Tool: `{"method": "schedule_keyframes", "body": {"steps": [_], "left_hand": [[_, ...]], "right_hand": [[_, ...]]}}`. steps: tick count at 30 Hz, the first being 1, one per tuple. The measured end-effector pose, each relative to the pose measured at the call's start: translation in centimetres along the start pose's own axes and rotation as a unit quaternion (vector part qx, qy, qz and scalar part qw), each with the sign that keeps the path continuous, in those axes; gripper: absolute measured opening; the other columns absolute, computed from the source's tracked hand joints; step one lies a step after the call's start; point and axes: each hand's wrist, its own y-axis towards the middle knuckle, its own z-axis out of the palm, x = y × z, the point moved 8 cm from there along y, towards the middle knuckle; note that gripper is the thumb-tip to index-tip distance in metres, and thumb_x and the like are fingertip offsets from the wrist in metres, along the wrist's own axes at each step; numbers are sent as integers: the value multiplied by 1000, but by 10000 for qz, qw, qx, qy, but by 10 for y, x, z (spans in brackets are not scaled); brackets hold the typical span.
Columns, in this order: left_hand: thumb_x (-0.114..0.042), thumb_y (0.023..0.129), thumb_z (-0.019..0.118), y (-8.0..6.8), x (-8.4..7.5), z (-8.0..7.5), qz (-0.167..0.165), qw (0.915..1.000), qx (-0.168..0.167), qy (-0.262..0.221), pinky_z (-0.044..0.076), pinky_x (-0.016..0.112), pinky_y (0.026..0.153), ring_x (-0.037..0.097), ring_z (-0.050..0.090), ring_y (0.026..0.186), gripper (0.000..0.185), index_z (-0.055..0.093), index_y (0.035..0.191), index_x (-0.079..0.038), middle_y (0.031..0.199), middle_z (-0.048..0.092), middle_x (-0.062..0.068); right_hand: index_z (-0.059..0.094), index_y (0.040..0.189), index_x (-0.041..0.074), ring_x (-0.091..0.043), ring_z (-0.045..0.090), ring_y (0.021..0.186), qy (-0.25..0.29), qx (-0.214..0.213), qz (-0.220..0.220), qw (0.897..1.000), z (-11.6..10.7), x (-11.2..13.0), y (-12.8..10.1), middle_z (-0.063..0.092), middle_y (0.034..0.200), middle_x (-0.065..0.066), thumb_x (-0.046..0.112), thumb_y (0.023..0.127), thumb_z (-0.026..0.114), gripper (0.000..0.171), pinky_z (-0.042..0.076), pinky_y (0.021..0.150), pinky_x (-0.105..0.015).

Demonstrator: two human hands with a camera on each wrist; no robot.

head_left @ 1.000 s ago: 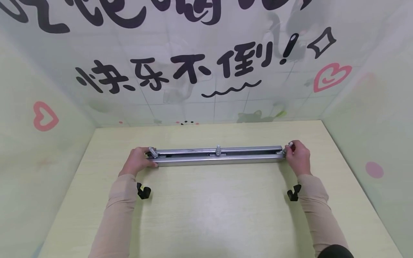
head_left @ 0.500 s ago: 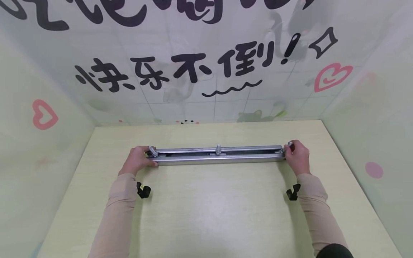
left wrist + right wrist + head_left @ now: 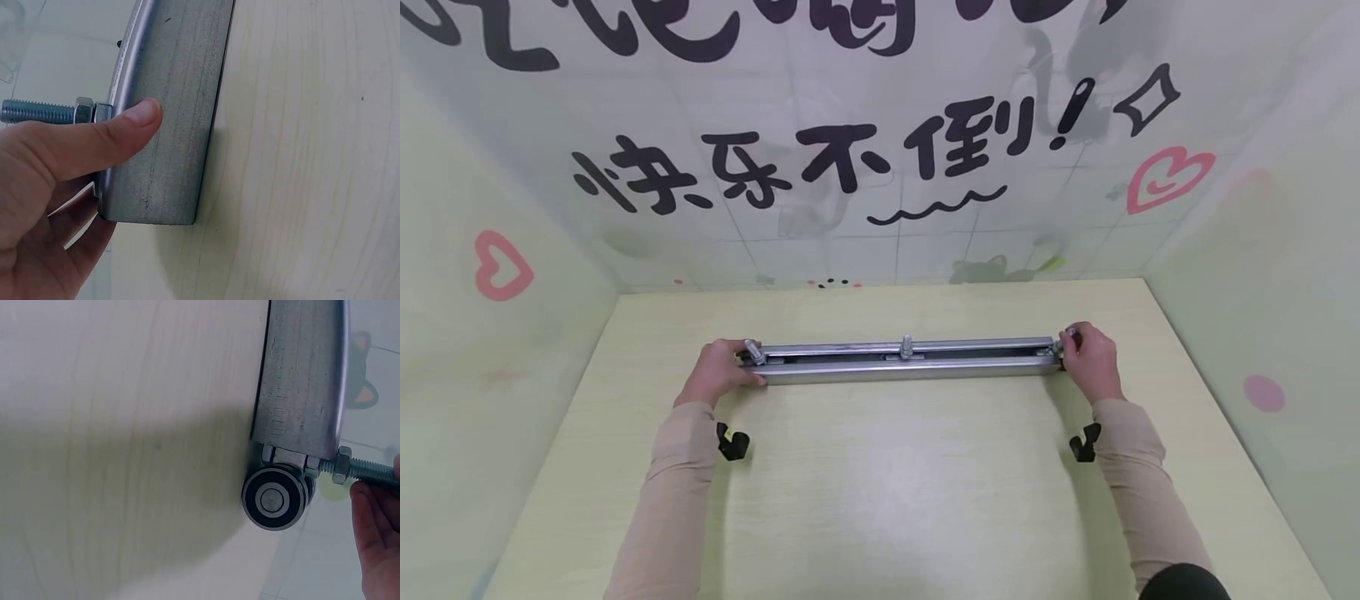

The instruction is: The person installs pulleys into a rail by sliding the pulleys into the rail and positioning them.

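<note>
Head view: a long steel sliding-door track (image 3: 902, 360) lies crosswise on the pale wooden table (image 3: 895, 492), a hand at each end. The left hand (image 3: 718, 372) grips its end, thumb (image 3: 119, 128) pressed flat on the side wall, just below a threaded bolt (image 3: 37, 111). The right hand (image 3: 1090, 362) pinches the far end's bolt (image 3: 369, 467), just beside the roller wheel (image 3: 274, 499).

head view looks forward and down over the whole table (image 3: 880, 517). each wrist view sits close at one end of the metal rail (image 3: 906, 360), shared by all views.
</note>
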Motion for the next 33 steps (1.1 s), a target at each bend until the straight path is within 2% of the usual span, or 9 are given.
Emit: {"method": "schedule_keyframes", "body": {"steps": [7, 15, 22, 33], "left_hand": [[-10, 65, 80, 0, -1, 0, 39, 10000, -21, 28, 35, 51, 98, 37, 45, 110, 66, 52, 123, 4, 122, 51, 29], [-11, 64, 81, 0, -1, -2, 82, 9999, -45, 76, 38, 49, 95, 34, 47, 103, 66, 53, 122, 5, 120, 52, 29], [-11, 64, 80, -2, -1, -2, 63, 9999, -53, 122, 37, 50, 95, 34, 47, 103, 65, 54, 122, 5, 119, 53, 29], [-10, 65, 80, -2, -2, -1, 52, 9999, -36, 89, 36, 50, 96, 35, 47, 104, 65, 53, 122, 5, 120, 52, 29]], "right_hand": [[57, 87, -11, -27, 53, 58, 103, 303, -63, 9995, 4, 5, 3, 59, 71, -22, 0, 85, 57, 11, 43, 47, -29], [58, 88, -12, -28, 55, 60, 131, 593, -94, 9981, 12, 11, 4, 61, 74, -24, -1, 85, 57, 11, 47, 49, -30], [59, 85, -12, -32, 60, 63, 237, 558, -399, 9974, 14, 21, 6, 62, 75, -26, -4, 82, 59, 9, 52, 57, -43], [60, 84, -10, -26, 57, 61, 264, 836, -370, 9955, 25, 34, 5, 62, 73, -21, 0, 83, 59, 10, 49, 55, -37]]}}
